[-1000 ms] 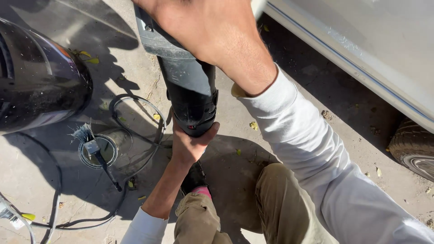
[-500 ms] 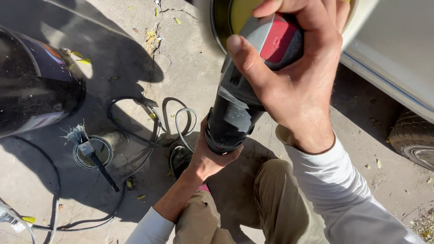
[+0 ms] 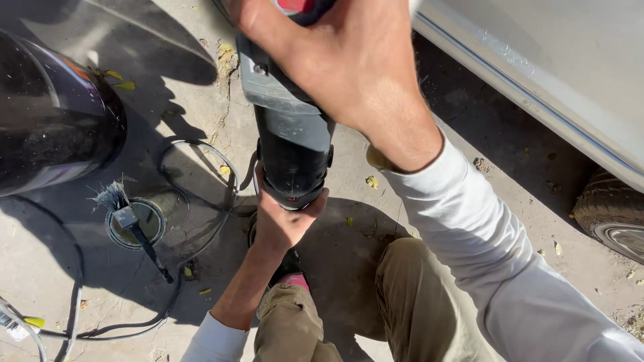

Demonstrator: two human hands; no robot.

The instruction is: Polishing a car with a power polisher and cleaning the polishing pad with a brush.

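Observation:
I hold a black and grey power polisher (image 3: 290,144) upright in front of me with both hands. My right hand (image 3: 335,64) wraps around its upper part near the red top, close to the camera. My left hand (image 3: 285,221) cups the black rear end of the tool from below. The tool's head is cut off by the top edge. My knees in khaki trousers (image 3: 402,302) are bent beneath me, above concrete ground.
A white car body (image 3: 557,74) and its tyre (image 3: 614,211) are at the right. A dark rounded car part (image 3: 54,127) lies at the left. A brush (image 3: 131,224) rests on a small round tin, with black cables (image 3: 201,201) looped on the ground.
The view has tilted down again and the polisher's head and pad have slipped out of the top. My right hand now covers the red top; both hands keep their hold.

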